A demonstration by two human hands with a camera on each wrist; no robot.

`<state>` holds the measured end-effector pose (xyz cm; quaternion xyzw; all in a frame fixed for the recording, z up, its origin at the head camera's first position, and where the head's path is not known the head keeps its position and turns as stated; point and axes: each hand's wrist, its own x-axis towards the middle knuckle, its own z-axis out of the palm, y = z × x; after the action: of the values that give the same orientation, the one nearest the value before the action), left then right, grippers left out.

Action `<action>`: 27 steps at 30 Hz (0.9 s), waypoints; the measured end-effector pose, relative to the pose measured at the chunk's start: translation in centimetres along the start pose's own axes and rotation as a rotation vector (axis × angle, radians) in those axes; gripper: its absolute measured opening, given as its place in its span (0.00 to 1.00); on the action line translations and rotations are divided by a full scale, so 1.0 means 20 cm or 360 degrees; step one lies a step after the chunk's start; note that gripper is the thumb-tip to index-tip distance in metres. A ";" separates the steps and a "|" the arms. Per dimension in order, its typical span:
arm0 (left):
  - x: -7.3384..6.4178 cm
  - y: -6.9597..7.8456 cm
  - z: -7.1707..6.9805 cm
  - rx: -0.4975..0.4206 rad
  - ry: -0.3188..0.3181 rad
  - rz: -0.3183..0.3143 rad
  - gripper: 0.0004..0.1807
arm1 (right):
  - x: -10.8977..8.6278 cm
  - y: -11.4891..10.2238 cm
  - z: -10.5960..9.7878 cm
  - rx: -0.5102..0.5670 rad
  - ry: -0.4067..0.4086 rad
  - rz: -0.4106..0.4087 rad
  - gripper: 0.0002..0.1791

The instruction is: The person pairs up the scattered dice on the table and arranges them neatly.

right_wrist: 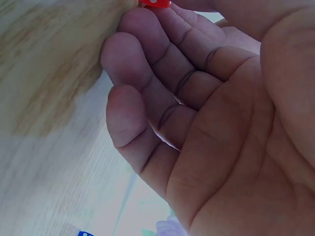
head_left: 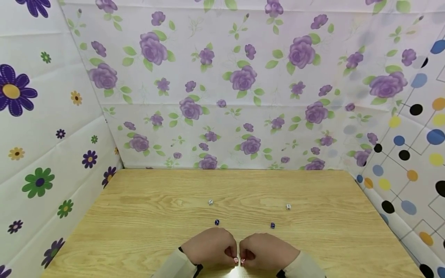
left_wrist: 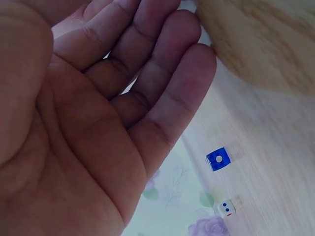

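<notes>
Near the front edge of the table, my left hand (head_left: 213,247) pinches a small red die (head_left: 236,260) between thumb and fingertips. Close beside it, my right hand (head_left: 267,251) pinches another red die (head_left: 243,261); part of this red die (right_wrist: 156,3) shows at the top of the right wrist view. The two hands face each other with a narrow gap between them. In the left wrist view the curled fingers (left_wrist: 172,98) hide that hand's die. Beyond the hands lie a left blue die (head_left: 217,222) and a right blue die (head_left: 272,225).
Farther back on the wooden table (head_left: 156,239) sit a left white die (head_left: 210,202) and a right white die (head_left: 288,207). A rose-patterned cloth (head_left: 222,127) hangs behind the table, with patterned cloths at both sides.
</notes>
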<state>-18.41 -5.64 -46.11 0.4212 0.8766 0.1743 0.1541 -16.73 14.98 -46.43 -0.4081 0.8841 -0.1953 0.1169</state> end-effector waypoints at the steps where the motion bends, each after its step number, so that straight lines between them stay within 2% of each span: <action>1: 0.00 0.00 0.00 -0.0008 -0.0001 -0.0002 0.05 | 0.00 0.00 0.00 0.0015 -0.0001 -0.0001 0.04; 7: 0.01 0.01 0.01 -0.0023 0.0003 -0.0016 0.05 | 0.00 -0.01 0.00 0.0052 0.0014 -0.0030 0.04; 13: 0.00 0.00 0.01 0.0014 0.0008 0.0017 0.05 | 0.00 0.00 0.02 0.0006 0.0032 -0.0088 0.03; 20: 0.00 0.00 0.01 -0.0032 0.0024 0.0037 0.05 | 0.00 0.01 0.01 0.0037 0.0009 -0.0032 0.04; 27: 0.00 0.01 0.00 -0.0028 0.0033 0.0045 0.06 | 0.01 0.01 0.02 -0.0007 0.0011 -0.0038 0.05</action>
<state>-18.21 -5.43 -46.09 0.4305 0.8705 0.1885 0.1461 -16.89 14.94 -46.84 -0.4183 0.8800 -0.1962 0.1104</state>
